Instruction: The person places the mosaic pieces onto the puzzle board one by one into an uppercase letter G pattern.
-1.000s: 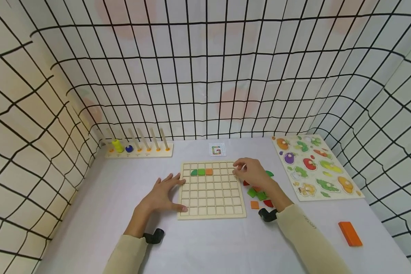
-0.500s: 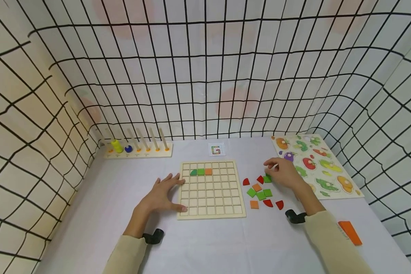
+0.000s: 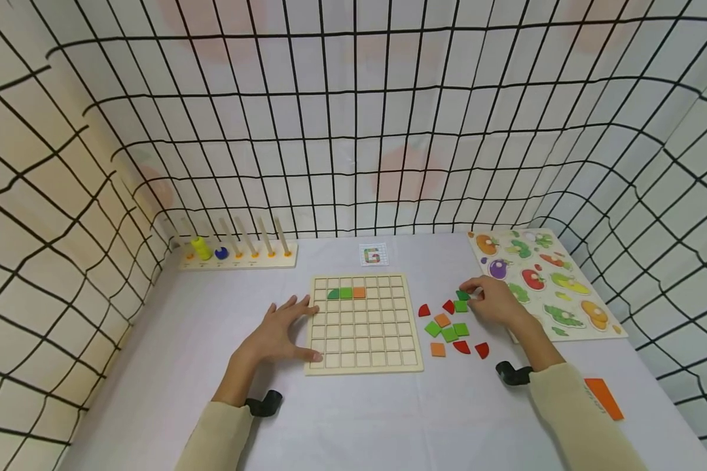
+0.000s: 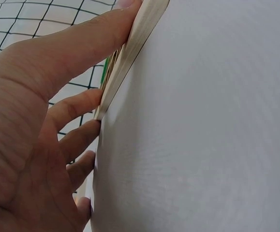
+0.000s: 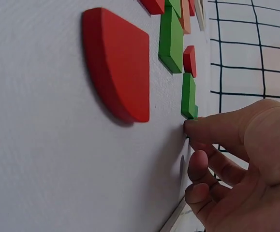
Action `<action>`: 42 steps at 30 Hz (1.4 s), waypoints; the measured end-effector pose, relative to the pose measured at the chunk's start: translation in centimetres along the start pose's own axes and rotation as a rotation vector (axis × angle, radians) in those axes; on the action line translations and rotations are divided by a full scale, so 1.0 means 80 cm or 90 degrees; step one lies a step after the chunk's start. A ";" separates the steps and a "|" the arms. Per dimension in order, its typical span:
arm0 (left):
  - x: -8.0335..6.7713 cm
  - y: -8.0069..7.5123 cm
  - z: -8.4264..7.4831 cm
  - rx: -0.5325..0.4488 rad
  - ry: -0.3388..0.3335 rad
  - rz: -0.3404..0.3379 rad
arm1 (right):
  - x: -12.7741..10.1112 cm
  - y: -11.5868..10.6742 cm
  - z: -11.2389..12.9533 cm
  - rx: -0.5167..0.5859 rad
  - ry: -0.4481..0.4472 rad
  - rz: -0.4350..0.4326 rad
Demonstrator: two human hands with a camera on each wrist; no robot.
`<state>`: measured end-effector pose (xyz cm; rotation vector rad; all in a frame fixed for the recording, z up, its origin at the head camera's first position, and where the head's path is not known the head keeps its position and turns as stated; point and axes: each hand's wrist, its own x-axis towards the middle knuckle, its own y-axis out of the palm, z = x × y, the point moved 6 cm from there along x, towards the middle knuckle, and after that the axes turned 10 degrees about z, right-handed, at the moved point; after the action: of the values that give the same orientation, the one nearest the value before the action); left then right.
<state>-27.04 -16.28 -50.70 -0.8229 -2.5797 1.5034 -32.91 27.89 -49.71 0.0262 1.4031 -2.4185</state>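
Note:
My left hand lies at the left edge of the wooden grid board, its spread fingers fairly straight. In the left wrist view the thumb and fingertips touch the board's side. In the board's second row sit a dark green quarter-circle tile, a green square tile and an orange square tile. Right of the board, my right hand pinches another dark green quarter-circle tile with thumb and index finger. In the right wrist view the fingers largely hide this tile.
Loose green squares, orange squares and red quarter-circles lie right of the board. A pattern card is behind it. A peg stand, a vegetable puzzle board and an orange block are farther out.
My right hand has moved from the board's upper right corner rightward to the loose tiles, its fingertips now at the dark green quarter-circle tile. My left hand has stayed in place.

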 end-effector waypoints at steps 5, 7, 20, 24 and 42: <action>0.000 0.000 -0.001 0.000 -0.001 0.002 | 0.003 0.002 -0.001 0.003 0.005 -0.007; 0.000 0.000 0.000 0.003 -0.002 0.001 | 0.003 0.002 -0.001 0.005 0.011 -0.008; 0.001 0.000 -0.003 0.000 0.010 -0.006 | 0.003 0.004 0.000 0.027 0.016 -0.024; 0.001 -0.001 -0.003 -0.003 0.005 -0.002 | 0.004 0.003 0.009 0.036 0.008 -0.030; 0.001 0.000 -0.001 0.003 -0.001 -0.002 | 0.019 0.020 0.072 0.081 -0.035 -0.025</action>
<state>-27.08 -16.15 -50.69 -0.8181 -2.5764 1.5095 -32.95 21.88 -48.43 -0.0356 1.2353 -2.5175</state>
